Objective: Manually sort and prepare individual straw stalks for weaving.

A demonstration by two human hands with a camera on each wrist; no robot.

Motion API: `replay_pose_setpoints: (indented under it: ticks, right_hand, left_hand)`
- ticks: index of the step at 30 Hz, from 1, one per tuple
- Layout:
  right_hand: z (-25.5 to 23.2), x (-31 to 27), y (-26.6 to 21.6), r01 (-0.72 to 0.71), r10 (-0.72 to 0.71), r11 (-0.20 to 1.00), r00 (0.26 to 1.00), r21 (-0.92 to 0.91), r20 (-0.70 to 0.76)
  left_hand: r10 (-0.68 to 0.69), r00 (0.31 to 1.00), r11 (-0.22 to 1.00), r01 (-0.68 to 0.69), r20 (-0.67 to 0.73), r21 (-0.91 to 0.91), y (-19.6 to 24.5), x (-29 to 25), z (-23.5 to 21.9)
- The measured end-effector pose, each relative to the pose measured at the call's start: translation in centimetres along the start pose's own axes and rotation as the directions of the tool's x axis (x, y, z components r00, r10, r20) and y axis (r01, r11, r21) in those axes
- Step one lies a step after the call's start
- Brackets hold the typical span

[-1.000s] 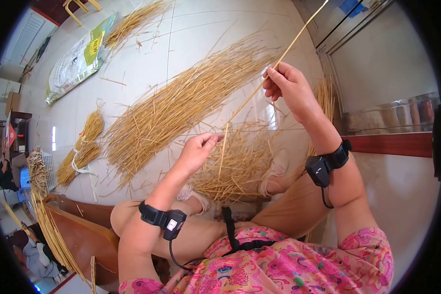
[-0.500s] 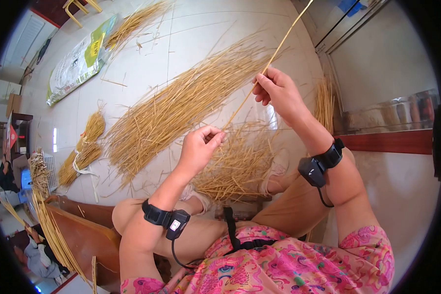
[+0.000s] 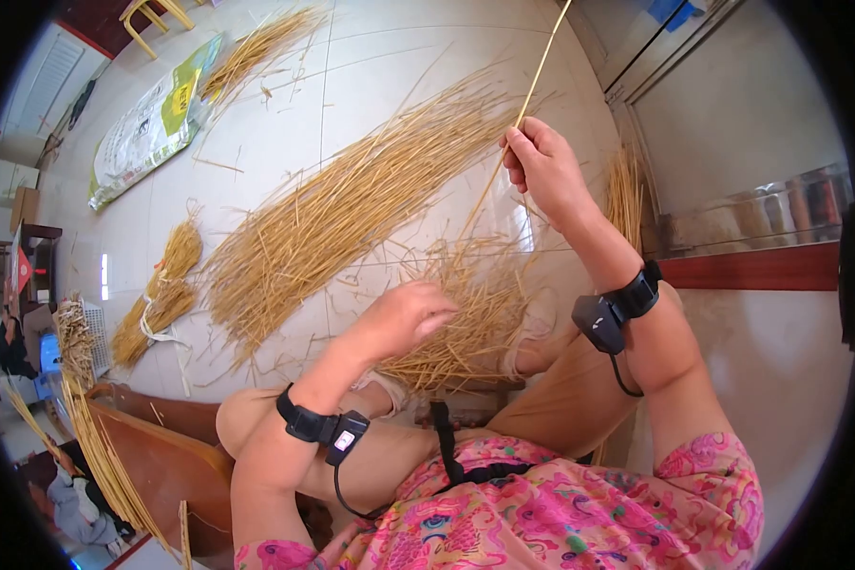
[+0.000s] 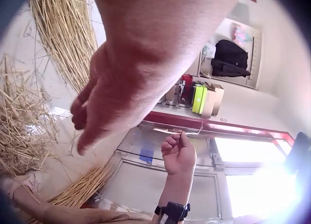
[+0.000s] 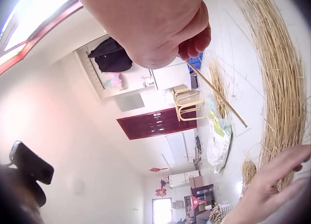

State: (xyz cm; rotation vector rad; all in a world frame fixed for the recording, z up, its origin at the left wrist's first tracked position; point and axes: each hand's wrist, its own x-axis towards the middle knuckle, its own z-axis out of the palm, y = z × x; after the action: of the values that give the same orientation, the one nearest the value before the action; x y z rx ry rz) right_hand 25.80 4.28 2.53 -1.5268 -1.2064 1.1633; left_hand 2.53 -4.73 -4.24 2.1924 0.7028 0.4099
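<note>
Chiefly, one straw pile (image 3: 361, 195), long, lay aslant on the floor.

Right hand (image 3: 547, 169): one, bare, raised, to the right of the pile's far end; thumb and fingers pinched a single stalk.

Stalk (image 3: 541, 68): one, slender, yellow, held aslant to the right of the pile; its upper part reached past the pile's far end, its lower part pointed down toward the scraps. In the right wrist view one end showed free, well apart from the left hand.

Left hand (image 3: 410, 318): one, bare, to the right of the pile's near end; fingers loosely extended, gripping nothing.

Scraps (image 3: 475, 337): one heap of short straw, to the right of the pile's near half, partly hidden by the left hand.

Bundle (image 3: 169, 285): one, tied with a white strip, to the left of the pile's near end.

Sack (image 3: 147, 138): one, green, yellow and white, lying to the left of the pile's far half.

Bunch (image 3: 266, 43): one, of straw, just beside the sack, beyond the pile.

Stool (image 3: 141, 36): one, yellow, partly in view, beyond the pile and to its left.

Bench (image 3: 166, 456): one, wooden, on the near side of the pile.
</note>
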Motion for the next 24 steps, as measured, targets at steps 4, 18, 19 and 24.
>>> replay_pose_setpoints:
  ticks: [4,18,19,24]
  right_hand:
    - [0.8,-0.8,0.6,-0.013,0.012,1.0,0.998,0.023,0.067]
    - [4.0,-2.8,2.3,-0.119,0.082,0.989,0.939,0.09,0.335]
    - [3.1,-2.0,1.3,-0.064,0.041,0.995,0.959,0.075,0.28]
    - [-1.0,0.3,-0.6,-0.016,0.014,0.957,1.0,0.288,0.007]
  left_hand:
    - [-0.262,0.961,0.956,0.271,-0.092,0.108,-2.1,-0.6,0.7]
    - [-0.48,0.848,0.863,0.41,-0.225,-0.295,-1.5,0.3,-1.5]
    - [-0.499,0.841,0.855,0.439,-0.208,-0.278,-2.2,-0.3,-1.3]
    - [-0.535,0.833,0.831,0.549,-0.141,0.091,-4.6,-2.6,-1.6]
